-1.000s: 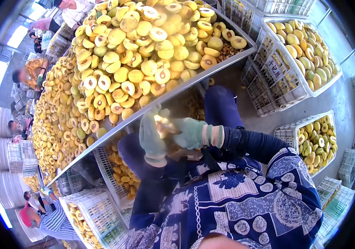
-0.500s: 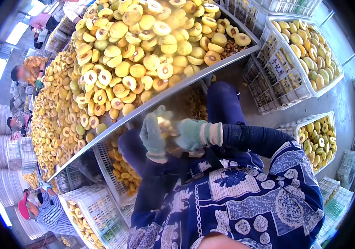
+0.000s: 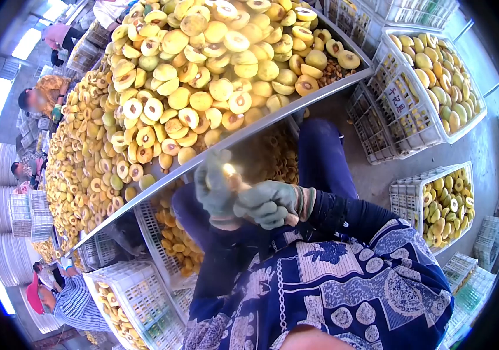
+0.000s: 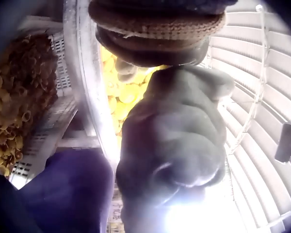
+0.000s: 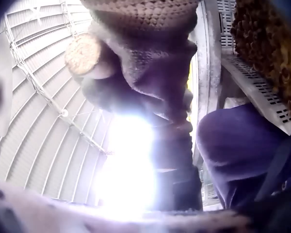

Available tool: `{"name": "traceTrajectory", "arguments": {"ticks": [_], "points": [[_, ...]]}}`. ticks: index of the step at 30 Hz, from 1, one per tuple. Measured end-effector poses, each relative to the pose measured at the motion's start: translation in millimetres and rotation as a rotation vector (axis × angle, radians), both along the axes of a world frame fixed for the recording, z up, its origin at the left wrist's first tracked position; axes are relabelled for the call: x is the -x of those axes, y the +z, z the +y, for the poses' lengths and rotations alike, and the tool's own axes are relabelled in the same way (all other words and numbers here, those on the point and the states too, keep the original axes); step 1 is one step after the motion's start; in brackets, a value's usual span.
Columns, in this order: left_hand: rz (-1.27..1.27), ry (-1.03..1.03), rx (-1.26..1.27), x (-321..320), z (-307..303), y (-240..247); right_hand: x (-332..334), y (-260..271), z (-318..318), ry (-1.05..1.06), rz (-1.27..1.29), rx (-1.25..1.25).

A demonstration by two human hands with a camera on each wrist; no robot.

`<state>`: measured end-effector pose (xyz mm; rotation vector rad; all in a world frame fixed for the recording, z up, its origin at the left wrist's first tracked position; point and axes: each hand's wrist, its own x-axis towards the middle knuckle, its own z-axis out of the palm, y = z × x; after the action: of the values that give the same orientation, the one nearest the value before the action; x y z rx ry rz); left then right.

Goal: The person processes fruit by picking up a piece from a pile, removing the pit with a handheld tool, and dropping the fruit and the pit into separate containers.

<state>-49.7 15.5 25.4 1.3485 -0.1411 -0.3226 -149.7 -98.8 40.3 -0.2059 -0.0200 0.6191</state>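
Between the two gloved hands, a brightly lit pale yellow apricot [image 3: 229,170] shows at the left hand's fingertips. My left hand [image 3: 210,192], in a grey-green glove, holds it, and much of the fruit is hidden by glove and glare. My right hand [image 3: 270,201] is curled round a tool handle whose tan end [image 3: 291,220] pokes out below the little finger. The right wrist view gives that round handle end [image 5: 83,54] closer up; the tool's working end is hidden. Both hands meet just on the near side of the table's metal rim [image 3: 278,118].
Halved yellow apricots [image 3: 168,87] are heaped on the table, with brown pits [image 3: 332,73] in its corner. Fruit crates stand at right [image 3: 413,108], lower right [image 3: 407,198] and lower left [image 3: 138,291]. Another crate [image 3: 155,236] sits beside the knees. Several people work along the far left.
The right hand has turned so its curled fingers and the handle end show. Both hands stay together with the fruit between them. The head view has shifted slightly.
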Motion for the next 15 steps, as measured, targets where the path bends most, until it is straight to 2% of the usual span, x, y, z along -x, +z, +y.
{"name": "traceTrajectory", "arguments": {"ticks": [1, 2, 3, 4, 5, 6, 8, 9, 10, 11, 12, 13, 14, 15], "points": [[-0.181, 0.076, -0.069, -8.1, 7.7, -2.5, 4.9, 4.5, -2.2, -0.067, -0.019, 0.145], [-0.635, 0.185, -0.363, -17.3, 16.2, -2.3, 5.2, 10.2, -7.4, -0.061, -0.022, 0.147], [-0.169, 0.287, -0.006, -28.9, 27.0, 9.7, 3.5, 17.0, -13.1, -0.040, 0.075, 0.257], [-0.389, 0.392, -0.207, -45.6, 53.4, -5.0, 0.5, 20.2, -16.7, -0.023, 0.172, 0.366], [-0.311, 0.298, -0.216, -63.0, 72.3, 7.7, -4.2, 21.2, -16.0, -0.109, 0.285, 0.549], [-0.300, 0.329, -0.369, -74.6, 85.2, 15.5, -5.7, 14.8, -17.8, -0.111, 0.278, 0.552], [-0.837, 0.220, -1.255, -97.2, 112.6, 30.8, -8.2, -12.1, -20.7, -0.007, 0.317, 0.866], [-0.988, 0.260, -1.199, -105.8, 111.6, 25.0, -10.4, -21.4, -18.9, -0.038, 0.315, 0.866], [-1.147, 0.299, -1.115, -117.8, 101.5, 16.9, -12.8, -30.8, -17.6, -0.118, 0.202, 0.984], [-1.038, 0.212, -1.065, -126.5, 86.9, 12.6, -15.4, -77.4, -6.5, -0.279, 0.029, 0.992], [-1.125, 0.119, -1.003, -139.7, 66.7, 7.3, -18.1, -86.5, -5.5, -0.246, 0.083, 0.849], [-1.220, 0.060, -0.975, -152.6, 45.2, 0.8, -19.9, -114.8, -8.8, -0.270, -0.003, 0.781], [-1.314, 0.011, -0.950, -163.4, 21.0, -3.6, -20.7, -84.5, -13.3, -0.208, -0.005, 0.974], [-1.391, -0.078, -1.022, -168.7, -4.0, 1.2, -21.4, -100.2, -10.0, -0.280, -0.091, 1.006]]}}
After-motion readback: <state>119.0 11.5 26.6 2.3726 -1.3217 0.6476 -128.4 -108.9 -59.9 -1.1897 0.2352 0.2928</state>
